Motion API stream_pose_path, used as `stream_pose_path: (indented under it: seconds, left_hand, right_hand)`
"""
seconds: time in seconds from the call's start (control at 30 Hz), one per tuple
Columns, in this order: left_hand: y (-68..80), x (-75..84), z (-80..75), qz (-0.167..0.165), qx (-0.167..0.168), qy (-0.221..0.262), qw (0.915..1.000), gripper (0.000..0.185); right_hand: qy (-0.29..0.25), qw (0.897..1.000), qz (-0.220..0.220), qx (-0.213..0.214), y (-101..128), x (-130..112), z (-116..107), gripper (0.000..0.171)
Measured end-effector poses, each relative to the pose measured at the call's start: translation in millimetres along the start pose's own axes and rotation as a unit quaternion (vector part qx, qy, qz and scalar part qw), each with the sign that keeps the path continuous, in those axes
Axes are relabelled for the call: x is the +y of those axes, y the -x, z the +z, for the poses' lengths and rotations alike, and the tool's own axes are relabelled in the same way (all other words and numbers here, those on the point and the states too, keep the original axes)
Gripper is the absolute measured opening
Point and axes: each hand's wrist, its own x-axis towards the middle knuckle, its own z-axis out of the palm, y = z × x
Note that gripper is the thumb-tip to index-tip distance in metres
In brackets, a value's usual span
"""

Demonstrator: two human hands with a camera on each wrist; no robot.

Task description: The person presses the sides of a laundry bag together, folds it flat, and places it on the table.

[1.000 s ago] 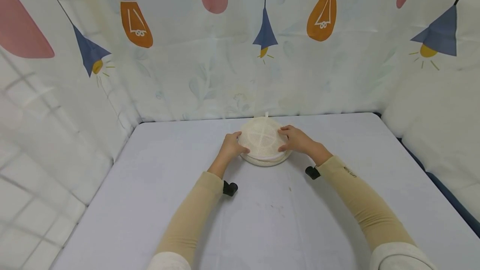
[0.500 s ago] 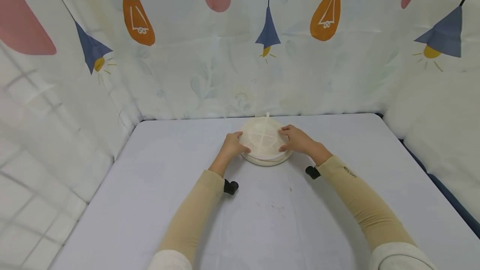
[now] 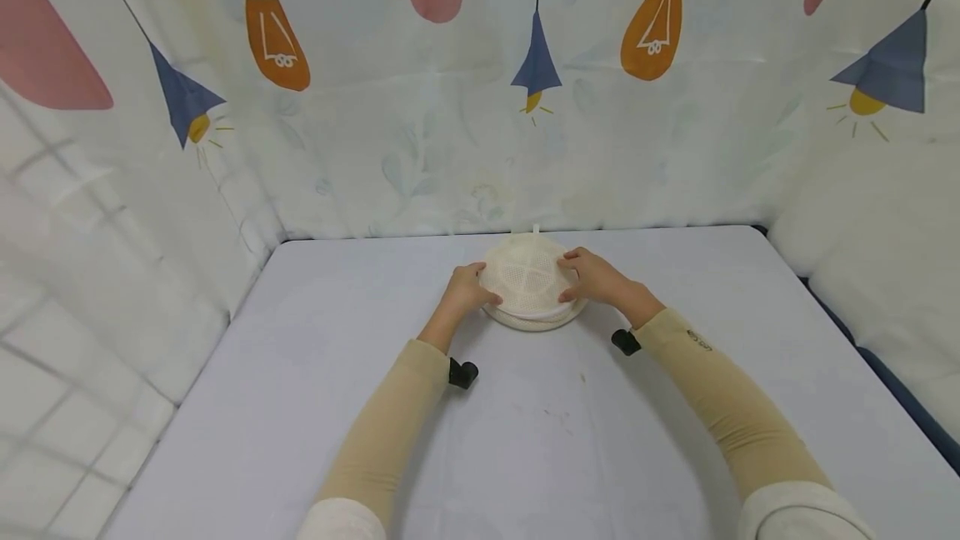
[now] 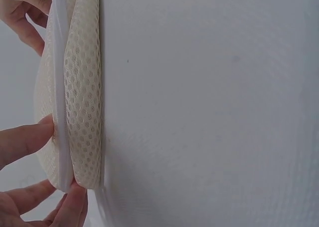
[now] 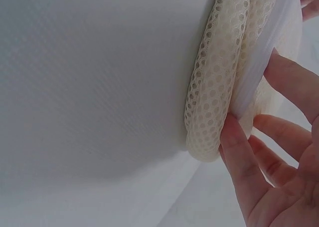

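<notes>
Round mesh bag [image 3: 530,283] on table [image 3: 315,340], left hand [image 3: 465,292], right hand [image 3: 596,277] gripping its edges

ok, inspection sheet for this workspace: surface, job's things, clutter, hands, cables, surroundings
surface: pale table, a few small specks near the middle.
job's things: round cream mesh pouch lying flat, white band round its edge.
clutter: nothing seen.
hands: left hand grips the pouch's left edge; right hand grips its right edge.
cables: nothing seen.
surroundings: curtain printed with bulbs and lamps on three sides.
</notes>
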Motion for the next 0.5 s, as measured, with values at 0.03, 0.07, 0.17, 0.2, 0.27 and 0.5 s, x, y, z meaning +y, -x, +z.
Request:
stream_pose_path:
  seconds: [0.03, 0.07, 0.17, 0.2, 0.27, 0.5]
  left_hand:
    - [-0.1, 0.0, 0.2, 0.000, 0.000, 0.002, 1.0000, 0.081]
    - [-0.4, 0.0, 0.3, 0.000, 0.000, 0.003, 1.0000, 0.081]
    - [-1.2, -0.1, 0.8, 0.003, 0.000, 0.005, 1.0000, 0.081]
    - [-1.5, -0.2, 1.0, 0.001, 0.000, 0.007, 1.0000, 0.081]
    - [-2.0, -0.4, 1.5, -0.002, 0.000, 0.011, 0.9999, 0.081]
    - [-2.6, -1.7, 1.0, -0.006, 0.002, 0.011, 0.9999, 0.081]
  right_hand:
    - [-0.001, 1.000, 0.000, 0.000, 0.1, 0.1, 0.1, 0.082]
    - [-0.001, 1.000, 0.001, 0.000, 0.3, 0.1, 0.2, 0.082]
    - [0.002, 1.000, 0.002, 0.000, 0.9, 0.1, 0.1, 0.082]
    - [0.003, 1.000, 0.003, -0.001, 0.9, 0.1, 0.1, 0.082]
    - [0.006, 1.000, 0.003, -0.002, 0.6, -0.3, 0.1, 0.082]
    - [0.039, 0.999, -0.001, -0.004, -3.3, -1.8, 1.5, 0.080]
